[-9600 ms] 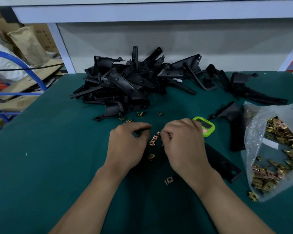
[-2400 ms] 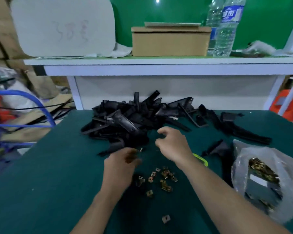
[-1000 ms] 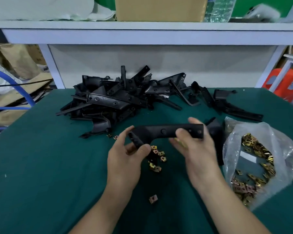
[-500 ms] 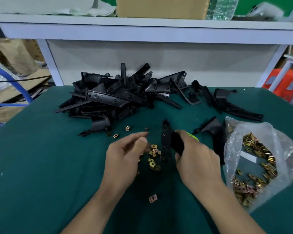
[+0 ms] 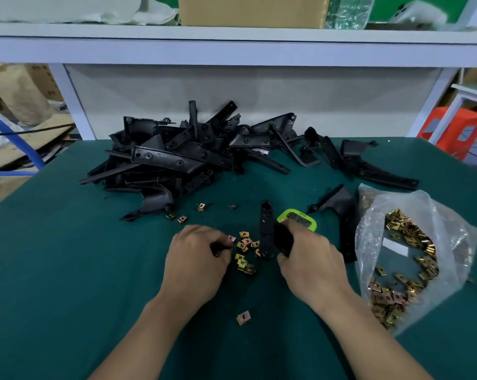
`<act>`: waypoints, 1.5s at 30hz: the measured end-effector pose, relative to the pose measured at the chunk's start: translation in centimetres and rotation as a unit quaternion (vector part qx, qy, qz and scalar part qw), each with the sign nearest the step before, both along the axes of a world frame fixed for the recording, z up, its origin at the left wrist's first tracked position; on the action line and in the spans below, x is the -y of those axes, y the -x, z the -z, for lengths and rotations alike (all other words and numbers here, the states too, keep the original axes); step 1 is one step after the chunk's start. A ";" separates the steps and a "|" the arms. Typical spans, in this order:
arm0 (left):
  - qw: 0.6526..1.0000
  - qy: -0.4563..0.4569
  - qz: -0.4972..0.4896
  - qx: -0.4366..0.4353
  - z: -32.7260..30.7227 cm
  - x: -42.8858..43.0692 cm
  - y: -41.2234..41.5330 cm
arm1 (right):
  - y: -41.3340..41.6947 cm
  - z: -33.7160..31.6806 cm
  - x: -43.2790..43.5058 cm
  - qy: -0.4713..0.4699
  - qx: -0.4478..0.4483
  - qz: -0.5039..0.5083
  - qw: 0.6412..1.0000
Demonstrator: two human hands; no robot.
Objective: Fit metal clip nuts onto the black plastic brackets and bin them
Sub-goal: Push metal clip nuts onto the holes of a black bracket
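A small factory assembly bench: green-matted table (image 5: 67, 270), heaped black brackets (image 5: 177, 160), bagged clip nuts (image 5: 407, 237).

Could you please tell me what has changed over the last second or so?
The left hand let go of the bracket and dropped to the loose clip nuts, fingers curled over them; whether it has one is unclear. The right hand alone now grips the bracket, turned from crosswise to pointing away and lowered towards the table. The bracket pile, bag of clip nuts and green timer stayed put.
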State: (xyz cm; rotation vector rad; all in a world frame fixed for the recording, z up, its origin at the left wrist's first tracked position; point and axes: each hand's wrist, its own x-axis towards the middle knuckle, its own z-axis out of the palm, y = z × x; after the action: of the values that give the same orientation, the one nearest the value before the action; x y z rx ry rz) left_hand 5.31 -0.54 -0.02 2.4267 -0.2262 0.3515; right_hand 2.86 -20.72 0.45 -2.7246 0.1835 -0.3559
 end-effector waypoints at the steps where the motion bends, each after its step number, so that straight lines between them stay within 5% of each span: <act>1: 1.000 0.002 -0.004 0.000 0.1 0.0 0.0 | -0.1 0.1 0.1 -0.001 0.002 0.000 1.000; 9: 0.997 -0.046 0.008 0.054 0.2 -0.1 0.4 | -0.3 0.3 0.3 -0.008 -0.005 0.003 1.000; 15: 0.995 -0.073 0.071 -0.001 0.5 0.6 1.1 | -0.4 0.4 0.3 -0.020 -0.021 0.004 1.000; 29: 0.997 0.062 0.047 -0.015 0.1 1.0 2.0 | -0.4 0.8 0.6 -0.048 -0.006 -0.013 0.999; 45: 0.998 0.041 0.045 -0.018 0.5 0.6 1.8 | -0.1 1.0 -0.4 -0.041 -0.006 -0.044 0.998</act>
State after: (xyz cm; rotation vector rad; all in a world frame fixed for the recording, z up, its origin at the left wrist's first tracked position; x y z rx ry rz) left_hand 3.52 -1.18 -0.49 2.3322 -0.2982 0.2704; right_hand 2.94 -20.35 -0.51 -2.6446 0.0801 -0.2995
